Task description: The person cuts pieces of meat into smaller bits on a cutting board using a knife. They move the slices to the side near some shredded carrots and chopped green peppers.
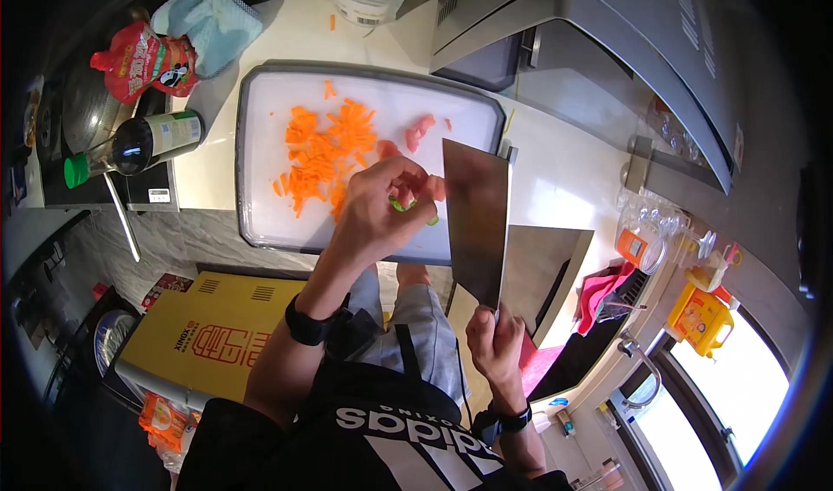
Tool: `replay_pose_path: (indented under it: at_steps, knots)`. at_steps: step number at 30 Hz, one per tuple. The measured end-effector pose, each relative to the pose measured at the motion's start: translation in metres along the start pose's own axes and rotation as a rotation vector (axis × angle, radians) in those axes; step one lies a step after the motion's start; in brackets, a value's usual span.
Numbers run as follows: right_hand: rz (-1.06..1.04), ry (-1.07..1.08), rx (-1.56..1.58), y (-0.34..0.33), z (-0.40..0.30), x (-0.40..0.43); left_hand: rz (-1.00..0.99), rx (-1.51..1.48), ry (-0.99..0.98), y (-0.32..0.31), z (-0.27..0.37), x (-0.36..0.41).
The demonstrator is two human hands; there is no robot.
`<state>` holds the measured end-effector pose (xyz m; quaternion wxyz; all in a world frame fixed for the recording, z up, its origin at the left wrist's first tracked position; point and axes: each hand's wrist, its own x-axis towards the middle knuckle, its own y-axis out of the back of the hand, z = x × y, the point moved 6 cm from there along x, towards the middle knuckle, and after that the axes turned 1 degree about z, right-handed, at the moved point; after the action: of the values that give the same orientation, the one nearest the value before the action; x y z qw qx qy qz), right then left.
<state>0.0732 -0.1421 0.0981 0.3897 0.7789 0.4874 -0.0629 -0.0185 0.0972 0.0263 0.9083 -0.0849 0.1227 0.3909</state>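
Observation:
In my right hand (pixel 498 344) is the handle of a Chinese cleaver (pixel 477 221), its broad blade raised over the right end of a white cutting board (pixel 263 221). My left hand (pixel 390 198) is curled above the middle of the board, pinching a small pink piece of meat (pixel 436 188) close to the blade. Bits of green vegetable (pixel 432 220) show under its fingers. Left of that hand lies a heap of cut orange carrot strips (pixel 315 159). More pink meat pieces (pixel 419 132) rest on the board beyond my hand, one of them partly hidden by it.
A soy sauce bottle with a green cap (pixel 133 147) lies left of the board, near a red sauce pouch (pixel 150 61) and a blue cloth (pixel 215 29). A grey countertop appliance (pixel 553 42) stands behind right. Glass jars (pixel 641 240) and a faucet (pixel 644 374) are farther right.

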Motion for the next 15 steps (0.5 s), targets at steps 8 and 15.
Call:
replay_pose_path:
  at_steps: [8,15]
  knots:
    - [0.069,0.005,0.015,0.021,0.017,-0.006,0.046,-0.145,0.112,0.001,-0.002,-0.005]
    - [0.100,0.052,-0.053,0.040,0.022,0.005,0.103,-0.418,0.206,-0.016,0.005,-0.021]
